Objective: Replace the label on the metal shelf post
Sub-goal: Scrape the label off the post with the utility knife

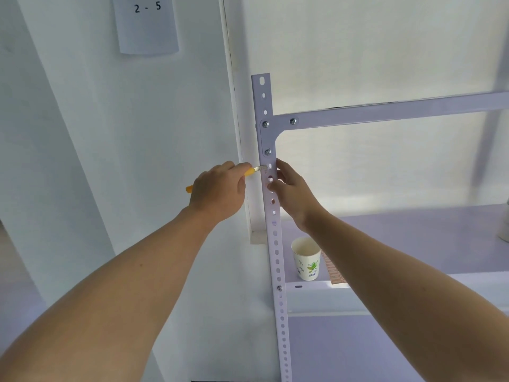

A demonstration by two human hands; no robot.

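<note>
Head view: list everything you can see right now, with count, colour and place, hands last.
Shelf post: one, pale lilac perforated metal, upright at centre.
Shelf beam: one, pale lilac, bolted to the post, running right.
Bolts: four visible, silver, on the post and bracket.
Paper cup: one, white with green print, upright on the shelf right of the post.
Paper sign: one, white, reads 2 - 5, on the wall upper left.
Knife: one, yellow handle, metal blade tip against the post.
Left hand: holds the knife.
Right hand: grips the post.
</note>
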